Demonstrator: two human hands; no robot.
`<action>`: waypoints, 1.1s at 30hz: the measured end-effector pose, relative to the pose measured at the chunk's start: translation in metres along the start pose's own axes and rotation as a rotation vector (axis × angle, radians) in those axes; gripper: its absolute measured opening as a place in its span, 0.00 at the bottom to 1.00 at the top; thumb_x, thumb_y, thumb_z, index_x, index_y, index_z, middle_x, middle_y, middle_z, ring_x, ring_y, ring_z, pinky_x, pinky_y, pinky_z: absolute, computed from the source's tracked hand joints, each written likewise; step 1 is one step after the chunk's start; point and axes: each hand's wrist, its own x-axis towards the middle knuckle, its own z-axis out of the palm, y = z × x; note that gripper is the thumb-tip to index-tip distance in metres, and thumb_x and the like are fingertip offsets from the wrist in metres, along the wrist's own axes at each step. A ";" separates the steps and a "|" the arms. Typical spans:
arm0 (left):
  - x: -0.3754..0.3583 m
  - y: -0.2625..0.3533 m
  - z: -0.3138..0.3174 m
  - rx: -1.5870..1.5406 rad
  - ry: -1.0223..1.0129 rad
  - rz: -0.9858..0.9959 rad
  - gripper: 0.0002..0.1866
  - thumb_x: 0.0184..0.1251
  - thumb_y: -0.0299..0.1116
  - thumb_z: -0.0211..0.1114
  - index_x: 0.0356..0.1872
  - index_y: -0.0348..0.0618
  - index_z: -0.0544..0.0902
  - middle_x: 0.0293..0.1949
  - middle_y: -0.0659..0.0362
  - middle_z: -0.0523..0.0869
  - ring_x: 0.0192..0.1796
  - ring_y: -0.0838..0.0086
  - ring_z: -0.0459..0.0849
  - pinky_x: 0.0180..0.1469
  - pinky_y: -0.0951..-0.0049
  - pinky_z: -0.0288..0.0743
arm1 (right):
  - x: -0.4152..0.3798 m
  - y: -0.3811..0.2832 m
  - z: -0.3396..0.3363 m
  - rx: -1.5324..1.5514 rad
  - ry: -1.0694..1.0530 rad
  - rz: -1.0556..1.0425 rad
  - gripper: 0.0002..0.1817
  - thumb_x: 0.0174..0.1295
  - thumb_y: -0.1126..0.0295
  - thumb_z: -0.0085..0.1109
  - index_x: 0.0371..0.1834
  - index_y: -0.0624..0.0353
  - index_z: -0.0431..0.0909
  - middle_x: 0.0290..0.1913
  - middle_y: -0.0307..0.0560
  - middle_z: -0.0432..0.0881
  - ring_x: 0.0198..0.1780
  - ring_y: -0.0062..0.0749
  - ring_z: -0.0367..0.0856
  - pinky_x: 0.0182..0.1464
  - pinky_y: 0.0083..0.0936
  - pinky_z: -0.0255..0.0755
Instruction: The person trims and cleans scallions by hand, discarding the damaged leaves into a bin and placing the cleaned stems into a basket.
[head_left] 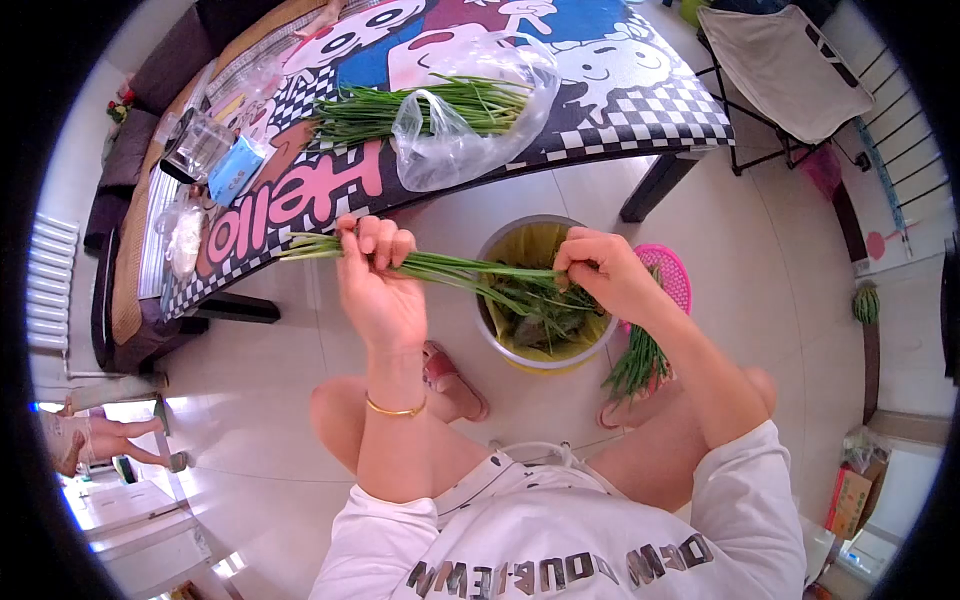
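Observation:
My left hand [378,280] is closed around a small bunch of garlic chives [450,267], whose pale ends stick out to the left. The green leaves stretch right across a round bin [490,322] with a yellow liner. Over the bin, the thumb and fingers of my right hand [605,268] pinch the leaf ends of the bunch. Dark green scraps [545,325] lie inside the bin. To its right, more chives [638,362] hang over the edge of a pink perforated basket [677,275], partly hidden by my right forearm.
A low table with a cartoon-printed cover [640,95] stands ahead, bearing a clear plastic bag [440,165] around a large heap of chives [360,112]. A blue tissue pack [237,170] lies at its left. A folding chair [790,70] stands at the far right. Another person's legs [125,440] show at left.

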 end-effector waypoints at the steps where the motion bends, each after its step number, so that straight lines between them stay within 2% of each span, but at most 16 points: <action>1: 0.001 0.003 0.000 0.009 -0.010 0.029 0.07 0.79 0.32 0.46 0.43 0.42 0.71 0.28 0.65 0.61 0.28 0.79 0.57 0.33 0.77 0.56 | 0.000 0.006 -0.001 -0.009 0.003 0.030 0.09 0.64 0.85 0.48 0.40 0.64 0.78 0.39 0.40 0.80 0.36 0.22 0.74 0.41 0.18 0.69; 2: 0.002 0.007 0.000 0.018 -0.020 0.060 0.07 0.79 0.32 0.46 0.42 0.41 0.71 0.28 0.65 0.61 0.28 0.79 0.57 0.33 0.78 0.55 | 0.001 0.010 -0.001 -0.019 0.005 0.059 0.09 0.64 0.85 0.48 0.40 0.64 0.78 0.39 0.40 0.80 0.35 0.22 0.74 0.40 0.17 0.69; 5: -0.001 0.015 0.003 -0.050 0.025 0.065 0.08 0.79 0.31 0.46 0.41 0.40 0.71 0.28 0.65 0.61 0.28 0.80 0.57 0.32 0.78 0.55 | -0.005 0.004 0.003 0.213 0.140 0.183 0.07 0.65 0.83 0.51 0.37 0.64 0.80 0.37 0.42 0.82 0.38 0.19 0.76 0.42 0.16 0.70; 6: 0.001 0.016 0.002 -0.048 -0.001 0.059 0.07 0.80 0.32 0.45 0.41 0.44 0.70 0.28 0.65 0.62 0.28 0.80 0.57 0.32 0.78 0.56 | -0.004 0.003 0.002 0.254 0.124 0.213 0.06 0.65 0.81 0.52 0.37 0.64 0.81 0.37 0.42 0.82 0.39 0.19 0.77 0.43 0.17 0.70; 8: 0.000 0.020 0.004 -0.079 0.008 0.058 0.08 0.80 0.30 0.45 0.41 0.41 0.71 0.28 0.64 0.61 0.29 0.79 0.57 0.33 0.78 0.56 | -0.004 0.002 0.005 0.357 0.084 0.287 0.06 0.65 0.79 0.55 0.36 0.64 0.82 0.37 0.43 0.83 0.42 0.18 0.78 0.46 0.17 0.71; 11: 0.001 0.023 0.004 -0.122 0.001 0.049 0.08 0.80 0.30 0.44 0.41 0.39 0.71 0.27 0.64 0.61 0.29 0.79 0.57 0.33 0.78 0.56 | -0.006 0.001 0.007 0.054 0.025 0.272 0.05 0.65 0.76 0.58 0.37 0.63 0.84 0.39 0.43 0.85 0.45 0.20 0.80 0.47 0.20 0.73; 14: 0.002 0.024 0.001 -0.165 0.005 0.032 0.09 0.80 0.30 0.44 0.40 0.39 0.71 0.28 0.64 0.61 0.29 0.78 0.57 0.33 0.78 0.56 | -0.007 0.022 0.014 -0.285 0.148 -0.115 0.05 0.63 0.74 0.62 0.38 0.63 0.83 0.38 0.43 0.85 0.42 0.23 0.81 0.45 0.22 0.75; 17: 0.003 0.025 -0.001 -0.162 0.021 0.026 0.08 0.80 0.31 0.44 0.40 0.41 0.71 0.28 0.64 0.62 0.29 0.78 0.57 0.33 0.77 0.56 | -0.006 0.017 0.008 -0.341 0.114 -0.143 0.05 0.60 0.75 0.64 0.38 0.63 0.83 0.38 0.45 0.85 0.40 0.27 0.81 0.45 0.23 0.74; 20: 0.002 0.023 -0.001 -0.174 0.043 0.021 0.09 0.80 0.30 0.44 0.40 0.40 0.71 0.28 0.64 0.62 0.29 0.78 0.57 0.33 0.77 0.56 | -0.006 -0.002 0.004 -0.068 0.102 0.103 0.06 0.59 0.76 0.65 0.39 0.62 0.83 0.38 0.42 0.84 0.39 0.23 0.80 0.45 0.21 0.73; 23: 0.002 0.020 0.000 -0.207 0.072 -0.009 0.09 0.80 0.29 0.43 0.39 0.39 0.72 0.27 0.64 0.61 0.29 0.78 0.57 0.33 0.77 0.56 | -0.004 -0.014 0.004 0.096 0.180 0.167 0.05 0.60 0.75 0.64 0.38 0.61 0.84 0.36 0.37 0.85 0.35 0.20 0.78 0.41 0.20 0.72; 26: 0.002 0.016 0.000 -0.261 0.086 -0.051 0.10 0.80 0.29 0.44 0.39 0.39 0.72 0.27 0.64 0.61 0.29 0.78 0.57 0.33 0.77 0.56 | 0.001 -0.015 0.009 0.432 0.246 0.026 0.06 0.62 0.73 0.64 0.39 0.63 0.84 0.35 0.35 0.84 0.35 0.14 0.75 0.38 0.15 0.70; 29: 0.002 0.010 0.000 -0.300 0.072 -0.081 0.09 0.80 0.31 0.43 0.39 0.40 0.71 0.27 0.64 0.61 0.28 0.78 0.56 0.32 0.77 0.56 | 0.002 -0.024 0.007 0.542 0.101 0.079 0.09 0.67 0.72 0.60 0.45 0.65 0.81 0.41 0.38 0.84 0.43 0.17 0.79 0.47 0.16 0.73; 32: -0.001 0.006 0.008 -0.275 0.046 -0.083 0.10 0.80 0.31 0.44 0.39 0.39 0.72 0.27 0.64 0.60 0.28 0.78 0.56 0.32 0.77 0.55 | -0.001 -0.029 0.007 0.556 0.029 0.189 0.08 0.65 0.72 0.62 0.44 0.64 0.82 0.41 0.37 0.83 0.43 0.17 0.79 0.47 0.16 0.72; 33: -0.002 0.005 0.011 -0.258 0.037 -0.080 0.10 0.79 0.30 0.44 0.39 0.38 0.72 0.26 0.64 0.60 0.28 0.78 0.56 0.32 0.77 0.55 | -0.001 -0.030 0.008 0.538 0.024 0.164 0.08 0.64 0.73 0.63 0.43 0.63 0.82 0.40 0.37 0.82 0.42 0.16 0.78 0.46 0.16 0.71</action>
